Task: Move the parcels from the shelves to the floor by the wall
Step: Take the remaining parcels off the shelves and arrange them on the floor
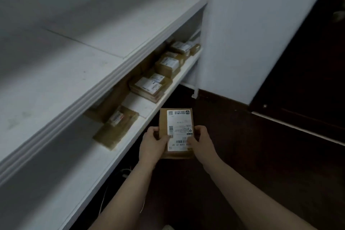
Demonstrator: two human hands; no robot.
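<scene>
I hold a small brown cardboard parcel (178, 127) with a white shipping label in both hands, just off the front edge of the lower shelf (145, 117) and above the dark floor. My left hand (154, 144) grips its left side, thumb on the label. My right hand (202, 142) grips its right side, thumb on the label's lower corner. Several more brown parcels lie on the lower shelf: a flat one (115, 127) close by, a stack (149, 86) further along, and more (169, 65) toward the wall end.
The upper shelf (93, 43) is bare and juts out over the lower one. A white wall (252, 33) stands at the shelf's far end, with dark floor (242, 145) along its base. A dark doorway is at right. White cables (125, 172) lie under the shelf.
</scene>
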